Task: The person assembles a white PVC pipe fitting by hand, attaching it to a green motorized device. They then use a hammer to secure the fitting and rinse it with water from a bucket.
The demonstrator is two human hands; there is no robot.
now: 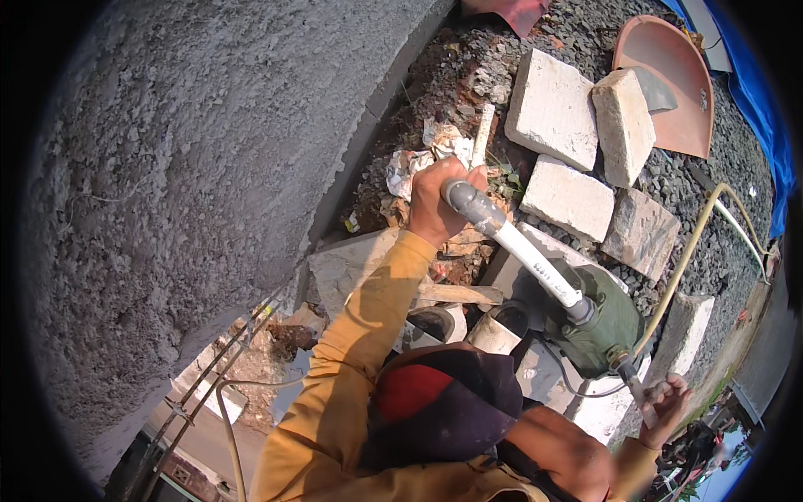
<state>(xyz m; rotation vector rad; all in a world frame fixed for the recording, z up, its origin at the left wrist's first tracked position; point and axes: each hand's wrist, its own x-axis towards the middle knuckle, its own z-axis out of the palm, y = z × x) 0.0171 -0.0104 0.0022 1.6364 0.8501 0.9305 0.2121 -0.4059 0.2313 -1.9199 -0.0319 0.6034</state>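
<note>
Neither of my hands shows in the head view. Below me a person in a yellow long sleeve and a dark and red cap (443,402) works at a green pump (606,322). One of that person's hands (435,205) grips the grey elbow (464,201) at the top of a white pipe (535,268), which runs down into the pump. The other hand (665,406) is closed on a thin metal tool by the pump's lower fitting (623,368), where a yellowish hose (686,251) joins.
A rough plastered wall (184,167) fills the left. Several pale stone blocks (552,109) lie on gravel beyond the pump, with an orange basin (669,84) and a blue tarp (765,117) at the upper right. Crumpled paper (418,163) and rubble lie by the wall's foot.
</note>
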